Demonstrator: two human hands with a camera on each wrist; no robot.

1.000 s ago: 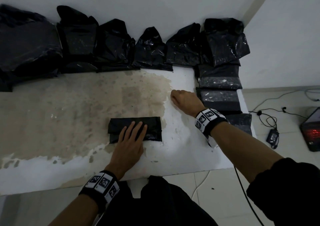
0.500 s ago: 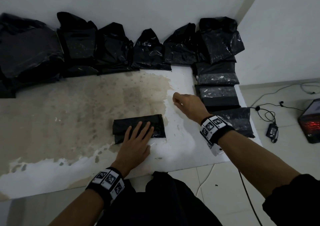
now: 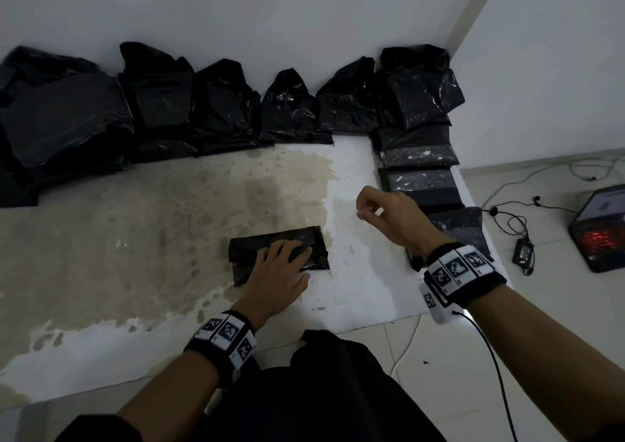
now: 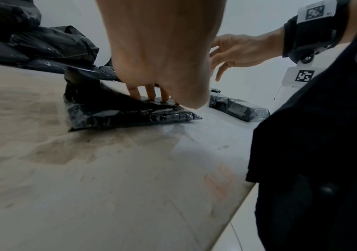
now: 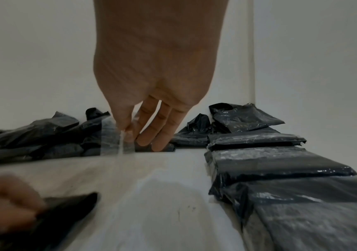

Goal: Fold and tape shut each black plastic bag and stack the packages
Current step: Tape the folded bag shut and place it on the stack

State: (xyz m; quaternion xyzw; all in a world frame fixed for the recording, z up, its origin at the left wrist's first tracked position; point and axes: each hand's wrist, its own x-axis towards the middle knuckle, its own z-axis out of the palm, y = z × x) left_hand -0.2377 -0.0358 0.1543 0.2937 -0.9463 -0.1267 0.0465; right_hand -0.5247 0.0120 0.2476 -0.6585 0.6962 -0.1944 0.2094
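A folded black bag lies flat near the middle of the stained white table. My left hand presses down on it with spread fingers; the left wrist view shows the fingertips on the bag's top. My right hand hovers above the table to the right of the bag and apart from it. Its thumb and forefinger pinch a strip of clear tape that hangs down from them. The other fingers hang loosely.
Loose black bags line the wall at the back. Several flat taped packages lie in a row along the table's right edge. On the floor to the right are a laptop, a charger and cables.
My right hand has lifted off the table and drawn back toward me, now holding the tape up. The left hand has stayed on the folded bag.
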